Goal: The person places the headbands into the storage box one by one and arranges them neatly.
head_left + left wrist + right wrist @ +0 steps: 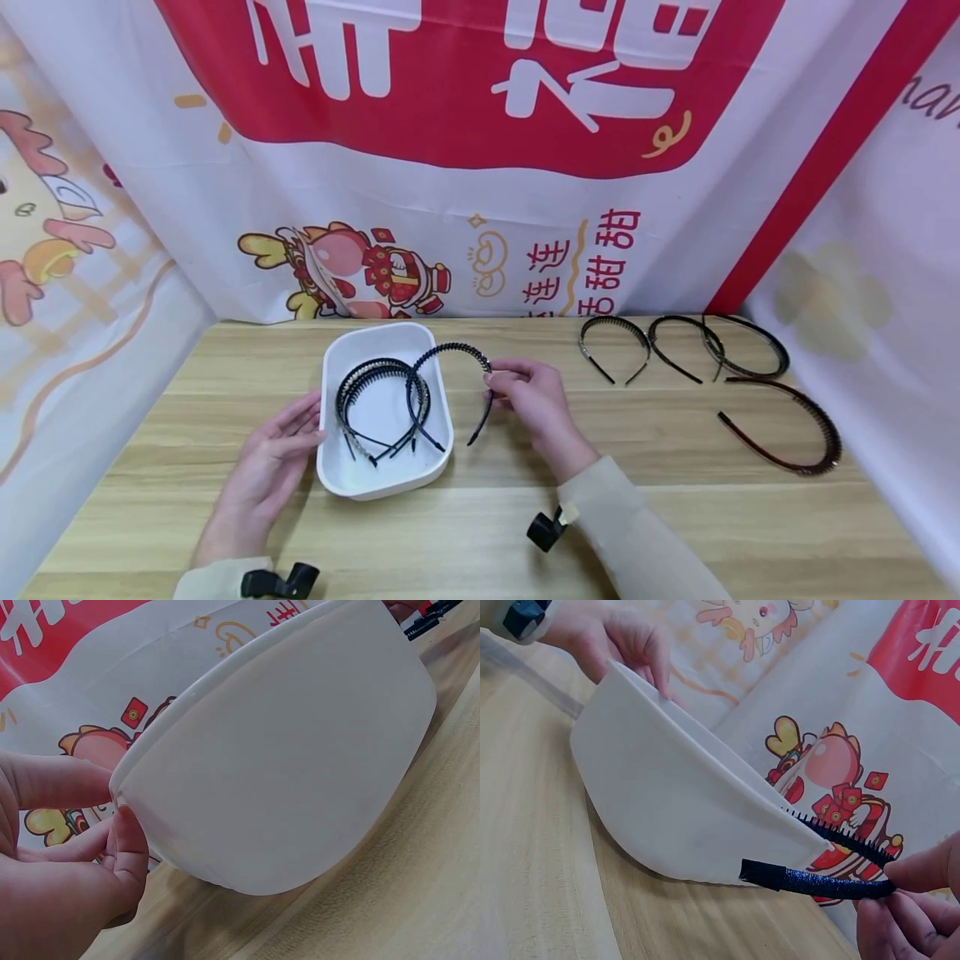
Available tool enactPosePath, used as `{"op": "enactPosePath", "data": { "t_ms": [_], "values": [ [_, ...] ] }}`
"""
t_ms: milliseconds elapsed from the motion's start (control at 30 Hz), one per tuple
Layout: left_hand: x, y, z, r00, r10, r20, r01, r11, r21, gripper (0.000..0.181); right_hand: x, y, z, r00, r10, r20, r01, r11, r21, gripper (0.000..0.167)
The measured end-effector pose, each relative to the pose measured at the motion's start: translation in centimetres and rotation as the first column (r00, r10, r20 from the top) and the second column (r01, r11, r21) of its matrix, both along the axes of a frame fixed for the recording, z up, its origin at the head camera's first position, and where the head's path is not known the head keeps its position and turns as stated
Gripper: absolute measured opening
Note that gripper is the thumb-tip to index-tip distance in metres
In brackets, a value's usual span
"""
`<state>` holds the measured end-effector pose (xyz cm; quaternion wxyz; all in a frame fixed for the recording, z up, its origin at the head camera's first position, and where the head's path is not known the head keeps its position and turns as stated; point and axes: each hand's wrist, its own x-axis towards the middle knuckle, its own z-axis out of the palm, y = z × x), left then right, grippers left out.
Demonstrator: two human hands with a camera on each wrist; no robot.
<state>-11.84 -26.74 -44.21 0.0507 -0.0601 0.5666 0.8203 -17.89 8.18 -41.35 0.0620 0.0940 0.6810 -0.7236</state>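
Note:
My right hand pinches a dark headband with small teeth between thumb and fingers. The right wrist view shows glitter on this headband. One of its ends hangs over a white plastic box, the other outside the box's right wall. Inside the box lie several dark headbands, overlapping in a loop. At the box's left side is my left hand, its thumb and index finger pinching the rim, as the left wrist view shows.
Several dark headbands lie on the wooden table at the right: one with a silvery side, overlapping ones at the back corner, and a reddish-brown one nearer. A printed cloth hangs behind the table.

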Motion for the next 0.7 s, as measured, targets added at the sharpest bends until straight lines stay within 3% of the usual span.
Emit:
{"op": "enactPosePath", "data": {
  "t_ms": [433, 700],
  "values": [
    [0.0, 0.3, 0.3, 0.999, 0.016, 0.044, -0.014, 0.999, -0.043, 0.058, -0.3, 0.1, -0.6, 1.0, -0.018, 0.016, 0.016, 0.992, 0.124, 0.022],
    [0.0, 0.1, 0.2, 0.998, 0.017, 0.054, -0.013, 0.998, -0.067, 0.064, -1.3, -0.6, 0.3, 0.999, 0.039, 0.026, -0.043, 0.983, 0.177, 0.024]
  ]
}}
